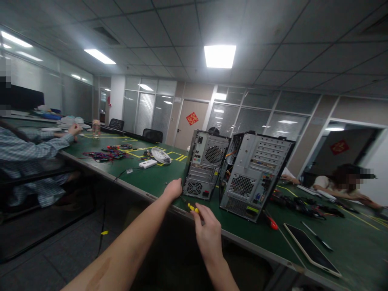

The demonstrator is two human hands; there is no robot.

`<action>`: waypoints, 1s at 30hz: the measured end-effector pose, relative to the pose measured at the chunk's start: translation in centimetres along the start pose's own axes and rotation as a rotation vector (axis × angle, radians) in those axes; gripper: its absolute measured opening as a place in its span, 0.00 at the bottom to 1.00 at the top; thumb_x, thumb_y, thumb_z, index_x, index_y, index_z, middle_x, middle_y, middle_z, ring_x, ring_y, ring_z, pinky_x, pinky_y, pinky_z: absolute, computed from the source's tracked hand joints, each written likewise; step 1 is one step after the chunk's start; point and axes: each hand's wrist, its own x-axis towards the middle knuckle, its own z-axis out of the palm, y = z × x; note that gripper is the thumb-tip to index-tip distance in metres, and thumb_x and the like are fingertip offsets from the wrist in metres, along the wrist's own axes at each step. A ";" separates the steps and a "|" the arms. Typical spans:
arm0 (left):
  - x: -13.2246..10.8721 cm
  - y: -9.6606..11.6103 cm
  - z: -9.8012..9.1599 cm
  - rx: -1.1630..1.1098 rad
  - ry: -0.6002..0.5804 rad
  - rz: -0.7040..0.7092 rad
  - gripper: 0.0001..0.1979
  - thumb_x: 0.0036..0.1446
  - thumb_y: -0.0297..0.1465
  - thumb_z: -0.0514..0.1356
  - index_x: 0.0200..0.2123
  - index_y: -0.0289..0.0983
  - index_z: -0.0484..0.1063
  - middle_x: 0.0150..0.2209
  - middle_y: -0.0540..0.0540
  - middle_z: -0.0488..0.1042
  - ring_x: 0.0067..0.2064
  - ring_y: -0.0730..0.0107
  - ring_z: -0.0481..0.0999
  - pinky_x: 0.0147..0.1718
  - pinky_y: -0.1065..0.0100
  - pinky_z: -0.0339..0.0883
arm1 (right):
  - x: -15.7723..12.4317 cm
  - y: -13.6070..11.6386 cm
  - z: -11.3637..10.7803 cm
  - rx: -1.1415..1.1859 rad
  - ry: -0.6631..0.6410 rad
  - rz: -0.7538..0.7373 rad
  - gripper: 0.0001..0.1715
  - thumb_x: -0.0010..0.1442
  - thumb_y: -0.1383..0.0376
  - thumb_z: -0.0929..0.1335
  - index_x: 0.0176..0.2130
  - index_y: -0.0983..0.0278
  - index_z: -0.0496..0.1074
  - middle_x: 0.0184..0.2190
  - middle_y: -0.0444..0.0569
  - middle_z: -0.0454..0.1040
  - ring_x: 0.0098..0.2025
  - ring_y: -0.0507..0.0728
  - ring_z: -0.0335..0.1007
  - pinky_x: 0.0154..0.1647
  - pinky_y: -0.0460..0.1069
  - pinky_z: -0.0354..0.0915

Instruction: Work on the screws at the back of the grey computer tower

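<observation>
Nearest, the right hand (209, 230) pinches a small yellow-handled tool (192, 208) in its fingertips, just over the edge of the green counter (151, 178). Beyond and to its left, the left hand (173, 189) rests against the bottom corner of a grey metal computer tower (205, 169); I cannot tell whether it grips. A larger grey tower (254, 178) stands to the right of the first. A red-handled screwdriver (272, 223) lies right of the hands.

The green table (145, 178) before me bears the left tower (205, 169) and the right tower (254, 176) side by side mid-table, a tablet (312, 249) flat at near right, and coloured wires (104, 154) and a white box (148, 163) far left.
</observation>
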 end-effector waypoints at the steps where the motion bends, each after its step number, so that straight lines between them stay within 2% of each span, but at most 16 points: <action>1: 0.0 0.0 -0.1 -0.011 0.001 -0.014 0.13 0.64 0.26 0.50 0.48 0.36 0.71 0.45 0.35 0.80 0.48 0.57 0.80 0.48 0.62 0.70 | 0.0 -0.1 -0.2 -0.012 0.005 -0.006 0.16 0.69 0.63 0.65 0.50 0.65 0.78 0.46 0.56 0.80 0.47 0.60 0.78 0.52 0.54 0.73; 5: 0.1 -0.2 -0.3 -0.051 -0.004 -0.057 0.15 0.65 0.26 0.49 0.48 0.36 0.72 0.46 0.34 0.80 0.49 0.56 0.80 0.49 0.62 0.70 | 0.1 -0.8 -1.1 -0.051 0.081 -0.030 0.16 0.69 0.62 0.65 0.50 0.65 0.77 0.47 0.56 0.79 0.48 0.60 0.77 0.52 0.54 0.73; 12: 0.2 -0.3 0.0 -0.043 0.006 -0.029 0.14 0.66 0.28 0.49 0.47 0.35 0.72 0.46 0.34 0.80 0.47 0.56 0.81 0.47 0.63 0.70 | 0.4 -0.8 -1.5 -0.060 0.181 -0.059 0.15 0.70 0.61 0.65 0.50 0.65 0.76 0.46 0.57 0.79 0.48 0.61 0.77 0.52 0.55 0.73; 18: 0.7 -0.8 0.0 -0.118 -0.025 -0.017 0.19 0.70 0.37 0.44 0.45 0.38 0.73 0.48 0.36 0.79 0.49 0.57 0.79 0.48 0.63 0.69 | 0.4 -0.7 -1.6 -0.075 0.215 -0.051 0.16 0.70 0.61 0.64 0.51 0.66 0.75 0.47 0.57 0.78 0.49 0.61 0.76 0.52 0.56 0.72; 23: 0.9 -1.0 -0.1 -0.181 -0.030 0.014 0.22 0.70 0.36 0.41 0.42 0.39 0.74 0.49 0.38 0.80 0.51 0.59 0.79 0.49 0.64 0.67 | 0.5 -0.8 -1.7 -0.084 0.253 -0.063 0.15 0.70 0.62 0.64 0.51 0.65 0.75 0.47 0.57 0.79 0.49 0.60 0.76 0.53 0.56 0.72; 30: 0.7 -1.0 -0.4 -0.198 -0.033 0.026 0.23 0.70 0.37 0.40 0.42 0.39 0.74 0.50 0.40 0.79 0.50 0.59 0.78 0.48 0.65 0.67 | 0.5 -0.7 -1.6 -0.080 0.238 -0.074 0.15 0.70 0.62 0.65 0.51 0.65 0.75 0.47 0.57 0.78 0.50 0.61 0.76 0.53 0.56 0.72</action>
